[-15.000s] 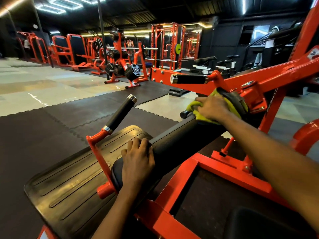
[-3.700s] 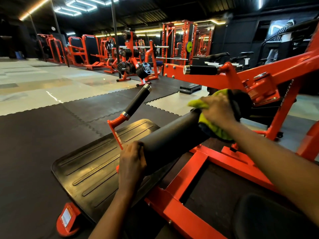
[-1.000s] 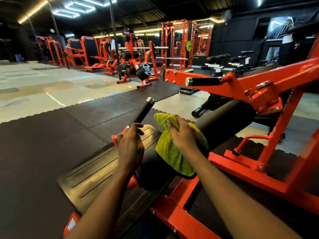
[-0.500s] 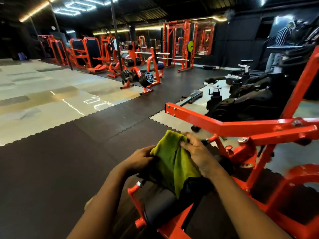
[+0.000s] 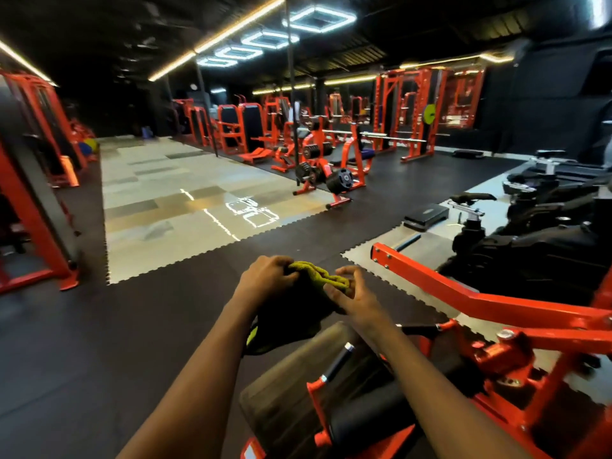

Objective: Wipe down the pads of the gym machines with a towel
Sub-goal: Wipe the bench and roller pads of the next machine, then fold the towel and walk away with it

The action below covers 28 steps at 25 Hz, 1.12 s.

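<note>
1. A yellow-green towel [image 5: 317, 276] is held in the air between both hands, bunched along its top edge. Its darker lower part hangs down over the black floor mat [image 5: 132, 326], clear of any pad.
2. The left hand [image 5: 268, 280] grips one end of the towel with its fingers curled over it. The right hand [image 5: 355, 293] pinches the other end loosely between thumb and half-spread fingers.
3. Below the forearms lies the machine's black roller pad [image 5: 364, 422], beside a ridged footplate [image 5: 281, 389] and a short black handle [image 5: 337, 359]. Nothing touches the pad.
4. An orange frame arm [image 5: 463, 294] runs off to the right. More orange machines [image 5: 251, 130] with black pads line the far edge of the floor.
5. The step in hand appears to be refolding or regathering the towel between wipes, with the wipe itself paused.
6. The next move likely calls for settling the towel into one hand with a fresh face outward, then carrying it to an unwiped pad. Which pad that is cannot be told from this view.
</note>
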Motion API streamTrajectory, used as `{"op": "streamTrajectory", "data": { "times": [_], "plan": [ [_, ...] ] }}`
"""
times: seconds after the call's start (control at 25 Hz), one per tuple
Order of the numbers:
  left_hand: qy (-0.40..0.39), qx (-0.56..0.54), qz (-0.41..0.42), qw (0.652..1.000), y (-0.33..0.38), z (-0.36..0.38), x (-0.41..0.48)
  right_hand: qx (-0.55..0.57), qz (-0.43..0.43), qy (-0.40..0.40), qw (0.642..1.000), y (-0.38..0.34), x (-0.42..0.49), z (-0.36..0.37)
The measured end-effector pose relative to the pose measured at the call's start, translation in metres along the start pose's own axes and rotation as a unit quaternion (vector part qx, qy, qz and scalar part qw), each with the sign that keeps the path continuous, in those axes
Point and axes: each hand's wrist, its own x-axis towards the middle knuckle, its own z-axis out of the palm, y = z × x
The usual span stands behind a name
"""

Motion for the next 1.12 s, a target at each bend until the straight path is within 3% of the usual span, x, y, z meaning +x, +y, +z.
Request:
{"op": "streamTrajectory", "data": {
  "times": [0.12, 0.24, 0.44, 0.72, 0.84, 1.0, 1.12],
  "plan": [
    [0.017, 0.026, -0.043, 0.999, -0.019, -0.040, -0.030, -0.097, -0.123, -0.035, 0.987, -0.021, 0.015, 0.014],
    [0.012, 0.012, -0.105, 0.994, -0.033, -0.069, -0.075, -0.116, -0.179, -0.109, 0.971, -0.046, 0.023, 0.021],
    [0.055, -0.080, -0.216, 0.971, -0.029, -0.085, -0.178, -0.233, -0.226, -0.258, 0.910, -0.068, 0.021, 0.052],
    [0.108, 0.018, -0.329, 0.938, -0.040, -0.114, -0.308, -0.253, -0.257, -0.368, 0.857, -0.106, -0.025, 0.152],
    [0.105, 0.057, -0.340, 0.933, -0.055, -0.135, -0.343, -0.212, -0.271, -0.375, 0.861, -0.114, -0.040, 0.190],
    [0.226, 0.077, -0.319, 0.917, -0.093, -0.150, -0.374, -0.163, -0.228, -0.388, 0.878, -0.119, -0.051, 0.243],
    [0.275, 0.063, -0.334, 0.900, -0.114, -0.160, -0.365, -0.153, -0.187, -0.304, 0.921, -0.123, -0.069, 0.291]
  ]
}}
